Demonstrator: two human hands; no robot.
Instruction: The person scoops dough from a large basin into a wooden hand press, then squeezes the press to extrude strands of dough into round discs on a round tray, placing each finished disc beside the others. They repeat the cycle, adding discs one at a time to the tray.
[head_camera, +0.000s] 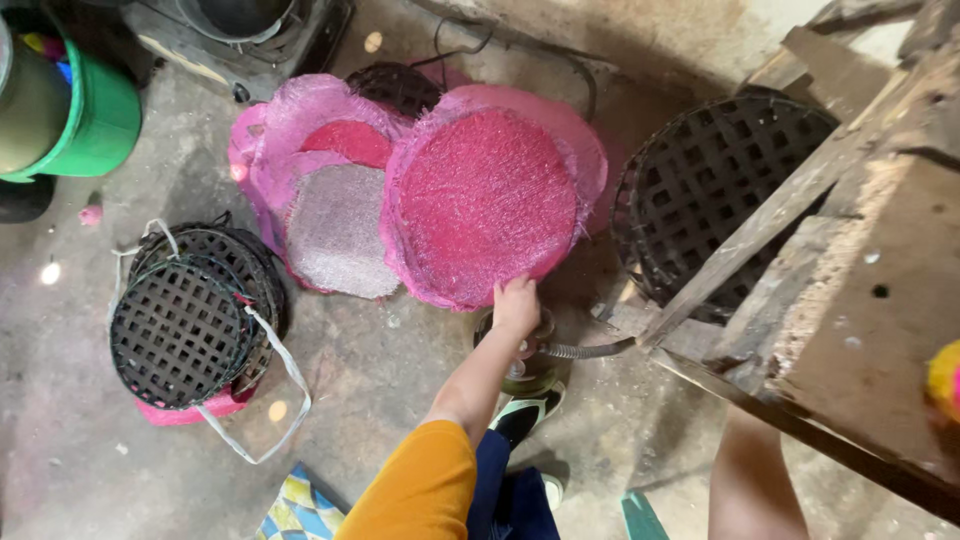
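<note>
The left hand (516, 305) reaches down to the lower rim of a round pink mesh disc (487, 205) that leans tilted on the concrete floor (400, 380). The fingers curl over that bottom edge and seem to pinch it, though the fingertips are hidden behind the mesh, so how firmly they close cannot be told. The disc sits directly above the knuckles, its face turned up toward the camera.

Just left of it, and partly under it, lies a second pink disc (330, 215) with a grey and red centre. A stack of black lattice baskets (185, 320) with a white strap stands well apart on the left, and another black basket (705, 190) leans to the right, behind a wooden bench (850, 300). Under the hand stands a small metal can (525, 375) with a ribbed hose (590, 350) running right. A green bucket (100, 120) sits in the upper left corner.

The left arm stretches straight forward from an orange sleeve (420, 490), wrist bent down. Only the right forearm shows at the bottom edge; the right hand is out of view.
</note>
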